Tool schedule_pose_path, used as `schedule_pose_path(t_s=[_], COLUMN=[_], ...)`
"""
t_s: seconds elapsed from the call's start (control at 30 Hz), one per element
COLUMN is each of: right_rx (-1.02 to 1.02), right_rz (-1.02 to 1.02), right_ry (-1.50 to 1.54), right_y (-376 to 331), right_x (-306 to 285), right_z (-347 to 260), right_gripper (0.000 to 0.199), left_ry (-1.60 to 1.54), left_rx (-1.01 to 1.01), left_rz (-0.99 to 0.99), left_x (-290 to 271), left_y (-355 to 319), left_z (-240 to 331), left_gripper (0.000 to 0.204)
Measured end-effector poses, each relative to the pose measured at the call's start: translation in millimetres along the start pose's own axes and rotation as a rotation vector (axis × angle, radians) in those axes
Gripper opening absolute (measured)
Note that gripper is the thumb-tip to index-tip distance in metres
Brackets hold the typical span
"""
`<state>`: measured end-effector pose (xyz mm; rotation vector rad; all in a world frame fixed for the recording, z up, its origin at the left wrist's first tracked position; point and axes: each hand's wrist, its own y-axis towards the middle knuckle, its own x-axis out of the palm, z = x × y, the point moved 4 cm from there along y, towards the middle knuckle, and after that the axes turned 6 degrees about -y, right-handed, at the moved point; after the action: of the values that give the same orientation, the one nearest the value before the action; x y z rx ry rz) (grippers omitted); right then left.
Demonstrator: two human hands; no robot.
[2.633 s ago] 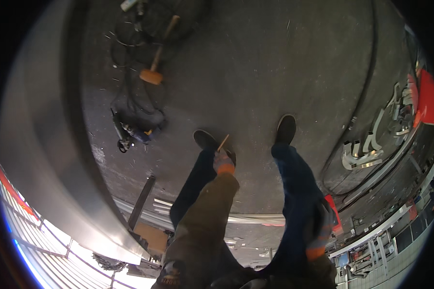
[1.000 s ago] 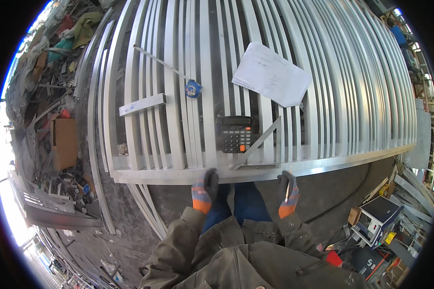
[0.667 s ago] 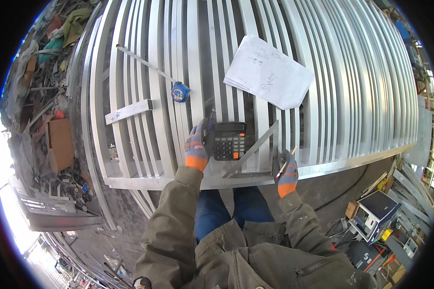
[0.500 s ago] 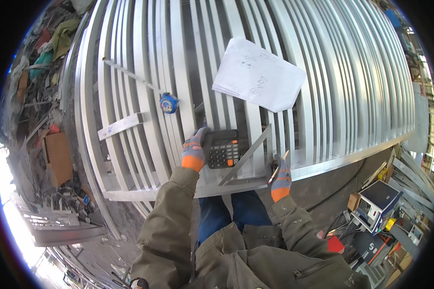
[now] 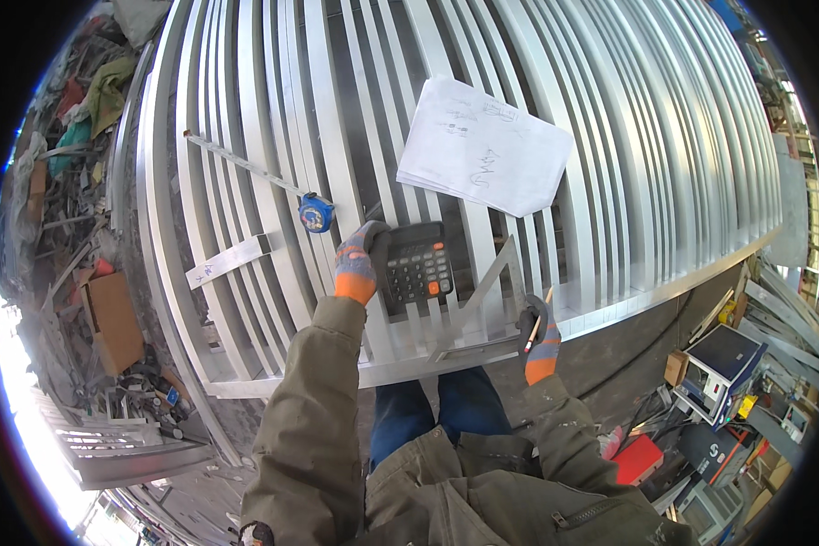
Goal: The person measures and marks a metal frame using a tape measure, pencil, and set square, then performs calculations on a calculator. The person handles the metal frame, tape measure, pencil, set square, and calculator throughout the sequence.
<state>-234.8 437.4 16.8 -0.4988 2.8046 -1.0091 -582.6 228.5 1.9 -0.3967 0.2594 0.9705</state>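
My left hand (image 5: 356, 260), in a grey and orange glove, grips the left edge of a black calculator (image 5: 420, 270) with grey and orange keys. My right hand (image 5: 540, 337), gloved the same way, is closed around a thin pencil (image 5: 538, 318) that slants upward. Between my hands a metal triangle square (image 5: 479, 289) rests across the bars by the near edge. Left of the calculator lies a blue tape measure (image 5: 316, 214) with its blade pulled out toward the far left. Folded white papers (image 5: 484, 146) with handwriting lie beyond the calculator.
Long silver metal bars (image 5: 601, 164) run away from me in a row. A short marked metal piece (image 5: 228, 261) crosses the bars at left. Scrap and a cardboard box (image 5: 111, 318) crowd the left floor. Machines and a red box (image 5: 638, 460) stand at lower right.
The calculator, in my left hand, has shifted slightly up and left and looks larger. My right hand has moved a little right and down with the pencil, away from the triangle square.
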Motion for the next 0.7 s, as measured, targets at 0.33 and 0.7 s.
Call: schedule_pose_path(t_s=[0.33, 0.7], right_rx=[0.095, -1.089], right_rz=[0.12, -0.146], right_ry=[0.117, -1.232], right_y=[15, -46], right_x=[1, 80], right_z=[6, -99], right_gripper=[0.032, 0.036], left_ry=[0.093, 0.229], left_rx=[0.029, 0.069], left_rz=[0.0, -0.104], left_x=[0, 5], left_y=[12, 18], left_z=[24, -34], left_gripper=[0.019, 0.053])
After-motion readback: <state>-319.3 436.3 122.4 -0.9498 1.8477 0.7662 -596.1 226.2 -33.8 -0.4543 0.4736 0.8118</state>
